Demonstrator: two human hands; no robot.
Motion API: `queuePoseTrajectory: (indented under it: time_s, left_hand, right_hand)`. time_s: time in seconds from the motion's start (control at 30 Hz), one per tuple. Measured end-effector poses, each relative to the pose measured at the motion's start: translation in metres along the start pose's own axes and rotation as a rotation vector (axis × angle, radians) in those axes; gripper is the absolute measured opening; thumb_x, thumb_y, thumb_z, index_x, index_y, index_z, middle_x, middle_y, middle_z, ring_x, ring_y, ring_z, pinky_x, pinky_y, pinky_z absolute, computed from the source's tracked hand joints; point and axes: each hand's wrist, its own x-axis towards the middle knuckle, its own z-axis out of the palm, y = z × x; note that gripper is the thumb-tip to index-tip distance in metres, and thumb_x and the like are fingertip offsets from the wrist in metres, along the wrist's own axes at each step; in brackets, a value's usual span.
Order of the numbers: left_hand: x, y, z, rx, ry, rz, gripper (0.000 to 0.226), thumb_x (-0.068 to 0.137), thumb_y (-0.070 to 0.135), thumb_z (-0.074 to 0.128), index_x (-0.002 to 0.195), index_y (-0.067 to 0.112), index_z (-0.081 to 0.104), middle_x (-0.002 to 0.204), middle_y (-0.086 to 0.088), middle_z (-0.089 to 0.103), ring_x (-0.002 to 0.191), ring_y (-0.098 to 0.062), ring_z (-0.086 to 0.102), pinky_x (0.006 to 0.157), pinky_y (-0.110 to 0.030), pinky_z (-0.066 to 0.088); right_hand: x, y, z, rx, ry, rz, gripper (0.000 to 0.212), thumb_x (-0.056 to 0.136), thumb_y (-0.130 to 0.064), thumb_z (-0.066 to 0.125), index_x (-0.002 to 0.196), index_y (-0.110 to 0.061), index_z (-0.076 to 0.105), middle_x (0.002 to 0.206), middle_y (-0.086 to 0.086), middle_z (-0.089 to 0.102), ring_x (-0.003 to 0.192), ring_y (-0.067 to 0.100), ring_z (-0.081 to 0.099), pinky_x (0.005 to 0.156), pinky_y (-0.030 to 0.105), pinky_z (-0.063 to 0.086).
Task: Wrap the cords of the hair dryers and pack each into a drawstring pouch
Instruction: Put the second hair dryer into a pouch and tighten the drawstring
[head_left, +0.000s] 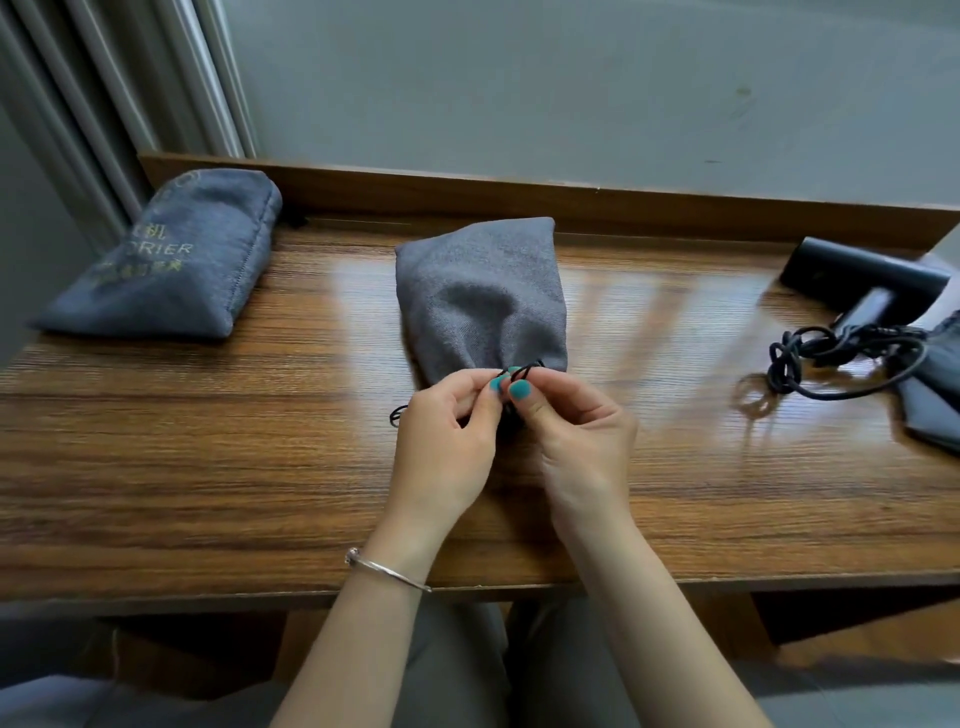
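Note:
A filled grey drawstring pouch (480, 299) lies in the middle of the wooden table (208, 441), its gathered mouth toward me. My left hand (449, 441) and my right hand (569, 431) meet at that mouth, and both pinch the thin black drawstring (522, 370). A loop of the string sticks out left of my left hand. Another filled grey pouch (171, 265) with printed lettering lies at the far left. At the far right a black hair dryer (865, 286) lies with its loose black cord (826, 358) tangled beside it.
A flat empty grey pouch (935, 395) lies at the right edge, partly under the cord. A raised wooden ledge (519, 200) runs along the back of the table against a grey wall. My knees show below the table's front edge.

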Motion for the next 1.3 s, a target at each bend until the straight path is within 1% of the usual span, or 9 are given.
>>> queuePoseTrajectory:
  time_s: [0.2,0.4,0.53,0.63,0.77,0.9,1.03,1.2,1.3]
  left_hand:
    - [0.009,-0.006,-0.013,0.023,-0.148,-0.046,0.018,0.093,0.011,0.06,0.099,0.021,0.074,0.092,0.004,0.077,0.093,-0.009,0.071,0.091,-0.042,0.055]
    - [0.012,0.004,-0.02,-0.274,-0.391,-0.143,0.036,0.07,0.021,0.06,0.087,-0.01,0.066,0.08,-0.023,0.065,0.082,-0.023,0.059,0.078,-0.036,0.046]
    - [0.008,0.007,-0.006,-0.241,-0.164,-0.227,0.032,0.094,0.027,0.061,0.082,-0.001,0.073,0.063,0.002,0.062,0.064,-0.007,0.05,0.057,-0.013,0.039]
    - [0.009,0.001,0.0,-0.303,-0.103,-0.344,0.035,0.098,0.027,0.052,0.079,0.001,0.066,0.048,0.011,0.048,0.051,-0.004,0.043,0.057,-0.022,0.034]
    - [0.011,-0.003,-0.004,-0.453,-0.052,-0.487,0.035,0.095,0.022,0.049,0.083,0.005,0.076,0.084,-0.015,0.07,0.064,-0.014,0.047,0.06,-0.028,0.031]
    - [0.011,0.001,-0.003,-0.556,-0.109,-0.531,0.04,0.097,0.024,0.044,0.083,0.011,0.079,0.088,-0.005,0.075,0.066,-0.009,0.047,0.063,-0.028,0.029]
    - [0.005,0.0,0.001,-0.502,-0.103,-0.468,0.035,0.097,0.027,0.048,0.104,0.007,0.075,0.101,-0.009,0.07,0.073,-0.008,0.048,0.064,-0.027,0.03]
    - [0.001,0.002,-0.006,-0.331,-0.249,-0.272,0.031,0.096,0.031,0.045,0.108,0.033,0.074,0.116,0.006,0.069,0.085,-0.002,0.053,0.07,-0.02,0.036]
    - [0.003,0.006,-0.011,-0.29,-0.324,-0.199,0.032,0.102,0.01,0.041,0.126,0.006,0.062,0.117,0.02,0.068,0.099,0.01,0.061,0.074,-0.004,0.042]
  right_hand:
    - [0.004,-0.001,0.002,-0.267,-0.062,-0.118,0.034,0.075,0.004,0.076,0.072,-0.03,0.072,0.071,-0.017,0.072,0.074,-0.002,0.066,0.072,0.014,0.049]
    - [0.01,0.001,-0.001,-0.445,-0.078,-0.19,0.033,0.074,-0.001,0.078,0.072,-0.033,0.071,0.082,-0.005,0.048,0.063,0.001,0.049,0.063,0.013,0.039]
    - [0.01,0.002,-0.001,-0.647,-0.1,-0.302,0.017,0.077,-0.011,0.076,0.073,-0.028,0.073,0.076,-0.007,0.054,0.063,0.005,0.053,0.061,0.019,0.041]
    - [0.008,-0.002,-0.001,-0.685,-0.074,-0.336,0.015,0.073,-0.018,0.081,0.078,-0.03,0.074,0.076,-0.009,0.062,0.061,0.009,0.061,0.058,0.029,0.05]
    - [0.01,-0.001,-0.006,-0.68,-0.049,-0.339,0.043,0.064,-0.022,0.086,0.075,-0.033,0.046,0.077,0.005,0.06,0.06,0.016,0.066,0.057,0.038,0.054]
    - [0.011,0.003,-0.01,-0.643,-0.035,-0.383,0.038,0.064,-0.034,0.083,0.067,-0.033,0.045,0.077,0.0,0.051,0.065,0.024,0.063,0.059,0.043,0.054]
    - [0.007,0.005,-0.015,-0.537,-0.009,-0.197,0.028,0.065,-0.036,0.085,0.07,-0.029,0.059,0.083,0.003,0.061,0.068,0.023,0.068,0.065,0.041,0.057]
    - [0.007,-0.011,-0.017,-0.309,-0.156,0.061,0.011,0.077,-0.009,0.078,0.078,-0.001,0.071,0.071,0.011,0.072,0.062,0.012,0.067,0.064,0.02,0.053]
    - [0.009,-0.018,-0.021,-0.205,-0.251,0.192,0.009,0.081,-0.005,0.073,0.085,0.004,0.074,0.075,0.014,0.073,0.069,0.011,0.065,0.066,0.018,0.051]
